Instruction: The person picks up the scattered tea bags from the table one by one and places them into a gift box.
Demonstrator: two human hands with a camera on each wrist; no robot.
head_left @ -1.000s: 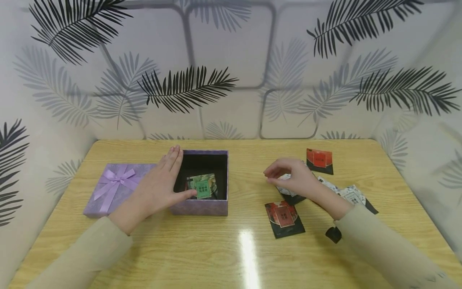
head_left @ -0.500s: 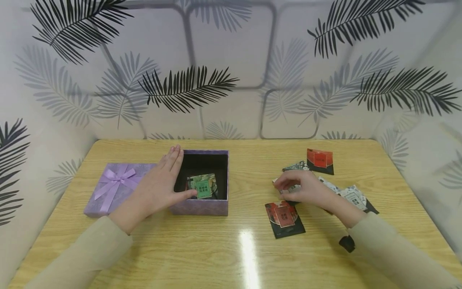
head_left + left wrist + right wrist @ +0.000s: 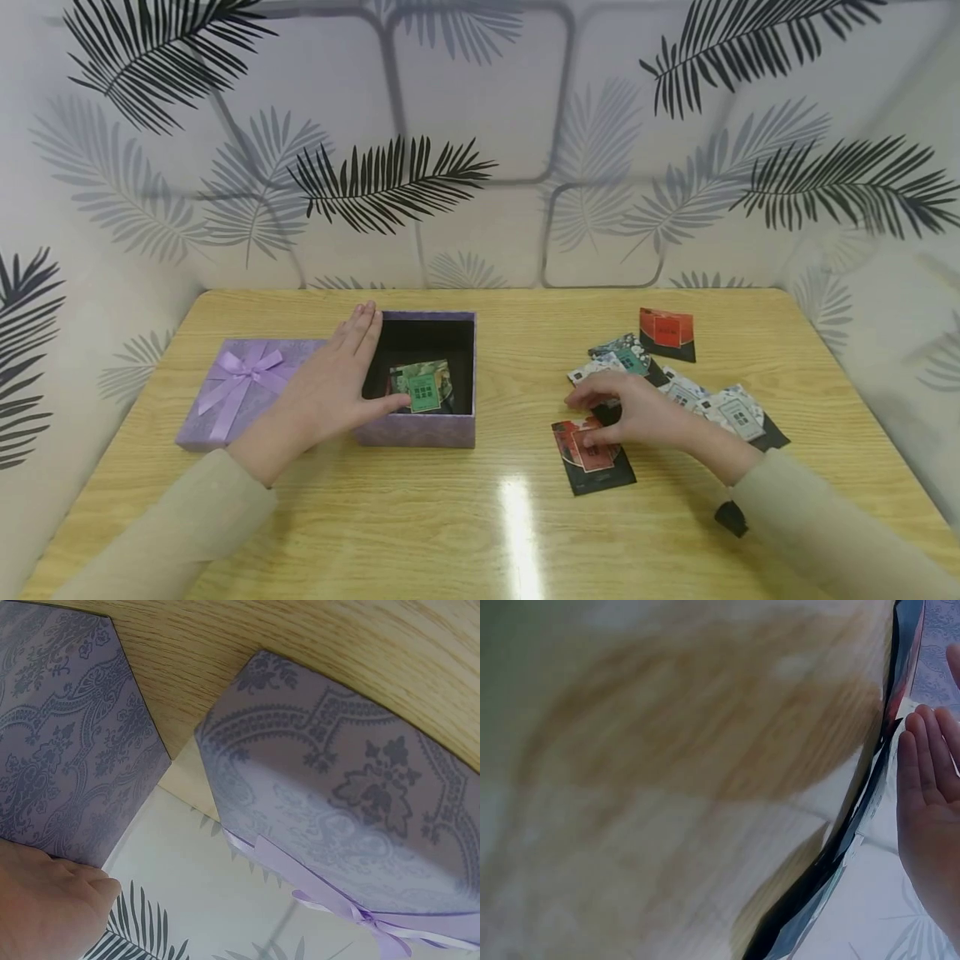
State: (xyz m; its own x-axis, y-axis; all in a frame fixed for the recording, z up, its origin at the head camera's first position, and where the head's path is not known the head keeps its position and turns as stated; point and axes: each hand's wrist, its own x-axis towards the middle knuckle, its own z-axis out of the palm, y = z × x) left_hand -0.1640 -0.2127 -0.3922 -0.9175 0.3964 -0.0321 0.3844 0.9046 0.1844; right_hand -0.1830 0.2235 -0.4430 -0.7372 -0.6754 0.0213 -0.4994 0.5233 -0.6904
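Note:
My left hand point(image 3: 326, 387) rests on the left side of the purple box point(image 3: 427, 432), its fingers straight along the rim and the thumb over the front edge. Inside the box lies a green-labelled sachet point(image 3: 424, 392). My right hand point(image 3: 645, 412) reaches over the sachets on the right, thumb and fingers apart. Its thumb overlaps the top of a red-and-black sachet point(image 3: 600, 479) in the head view. Beneath its fingers, a white-patterned sachet point(image 3: 596, 367) is partly hidden. In the right wrist view the right hand point(image 3: 934, 802) shows fairly straight fingers beside dark sachet edges.
The patterned lid point(image 3: 210, 425) with a lilac bow point(image 3: 247, 369) lies left of the box. Further sachets spread at right: a teal-labelled one point(image 3: 633, 360), a red one point(image 3: 667, 333) and a white-labelled one point(image 3: 738, 417). A small black object point(image 3: 731, 518) shows by the right sleeve.
My right hand has shifted slightly right and toward the front, and its thumb has spread away from the fingers over the red sachet. The left hand stays on the box.

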